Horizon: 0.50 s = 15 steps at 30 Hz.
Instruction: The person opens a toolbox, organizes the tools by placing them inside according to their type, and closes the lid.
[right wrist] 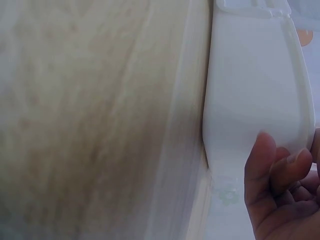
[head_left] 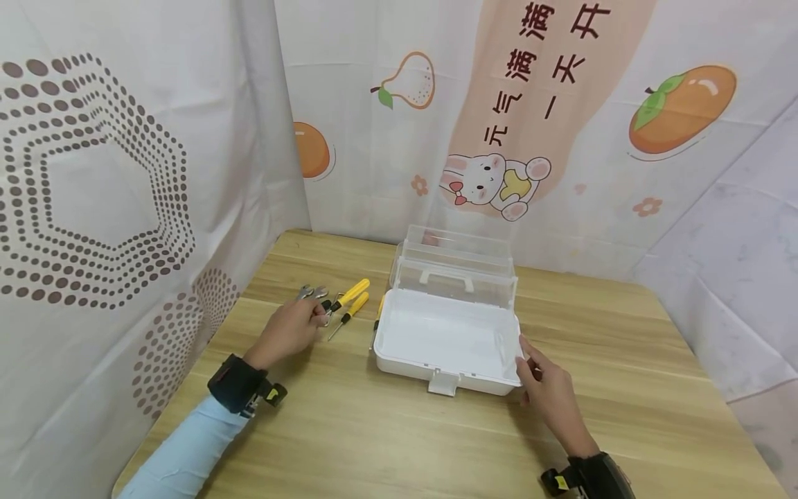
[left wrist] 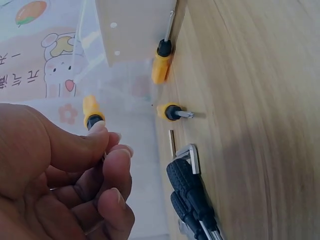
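Observation:
My left hand (head_left: 293,329) pinches a screwdriver (head_left: 354,290) by its shaft, the yellow handle pointing away from the fingers. In the left wrist view its yellow and black handle (left wrist: 92,111) rises above the fingertips. A second yellow screwdriver (head_left: 357,305) lies just to the right on the table. At the right end of a white toolbox (head_left: 408,364), whose clear lid (head_left: 458,267) is tipped back, my right hand (head_left: 548,388) grips the rim. In the right wrist view, a fingertip touches the toolbox's outer wall (right wrist: 255,85); some fingers are partly cut off.
Behind the left hand lie wrenches (head_left: 319,292). Black-handled tools (left wrist: 187,185) and a hex key (left wrist: 194,157) show in the left wrist view. Another yellow-handled screwdriver (left wrist: 161,67) lies against the toolbox's left side. Printed curtains (head_left: 349,152) enclose the wooden table (head_left: 399,443).

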### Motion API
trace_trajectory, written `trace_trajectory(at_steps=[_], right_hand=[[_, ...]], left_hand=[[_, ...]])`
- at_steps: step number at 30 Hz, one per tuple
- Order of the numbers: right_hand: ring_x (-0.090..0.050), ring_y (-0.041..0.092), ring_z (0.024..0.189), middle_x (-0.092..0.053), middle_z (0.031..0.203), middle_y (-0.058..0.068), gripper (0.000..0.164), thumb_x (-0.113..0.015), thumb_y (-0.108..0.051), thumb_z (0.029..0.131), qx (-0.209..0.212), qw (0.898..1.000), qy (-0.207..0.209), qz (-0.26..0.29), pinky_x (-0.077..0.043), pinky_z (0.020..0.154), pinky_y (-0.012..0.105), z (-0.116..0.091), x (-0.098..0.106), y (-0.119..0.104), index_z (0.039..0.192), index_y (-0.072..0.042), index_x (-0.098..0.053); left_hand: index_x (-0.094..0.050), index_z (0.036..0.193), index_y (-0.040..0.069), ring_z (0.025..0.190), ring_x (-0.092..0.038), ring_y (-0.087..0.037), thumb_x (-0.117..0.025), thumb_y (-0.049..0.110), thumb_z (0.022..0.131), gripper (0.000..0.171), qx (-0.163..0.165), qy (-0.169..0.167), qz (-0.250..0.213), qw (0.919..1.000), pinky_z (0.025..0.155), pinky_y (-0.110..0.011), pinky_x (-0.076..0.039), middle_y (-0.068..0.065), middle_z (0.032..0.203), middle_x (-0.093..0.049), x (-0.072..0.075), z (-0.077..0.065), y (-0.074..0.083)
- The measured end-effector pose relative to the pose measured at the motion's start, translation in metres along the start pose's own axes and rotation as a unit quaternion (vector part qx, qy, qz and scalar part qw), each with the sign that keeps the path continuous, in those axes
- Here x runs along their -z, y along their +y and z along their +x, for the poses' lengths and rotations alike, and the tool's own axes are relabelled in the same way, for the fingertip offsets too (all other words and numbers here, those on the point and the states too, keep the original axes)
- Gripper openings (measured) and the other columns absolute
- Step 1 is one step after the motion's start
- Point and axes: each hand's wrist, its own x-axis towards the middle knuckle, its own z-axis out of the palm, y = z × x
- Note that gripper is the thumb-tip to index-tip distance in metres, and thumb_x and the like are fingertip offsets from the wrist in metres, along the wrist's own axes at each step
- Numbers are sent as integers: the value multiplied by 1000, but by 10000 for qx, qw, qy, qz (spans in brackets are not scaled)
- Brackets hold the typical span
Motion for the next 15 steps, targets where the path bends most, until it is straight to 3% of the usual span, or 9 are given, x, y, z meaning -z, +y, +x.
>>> trace_trajectory(at_steps=[7,15], right_hand=[[-53,12,45,-53,75,5,46,-56,-18,107,5,10000,5,-26,-45,44,28,0,0,-1,150,-1,-50],[-54,13,45,-53,76,6,46,-57,-18,107,-65,10000,12,-9,-46,44,28,0,0,-2,150,-1,-50]], left_hand=[[-69,92,8,69,-53,-16,-71,11,98,7,-390,241,7,9989,62,-33,-43,0,82,-63,-1,-1,3],[-67,93,8,66,-52,-15,-70,10,99,7,-614,441,-48,9971,60,-33,-43,2,77,-60,-2,-1,7]])
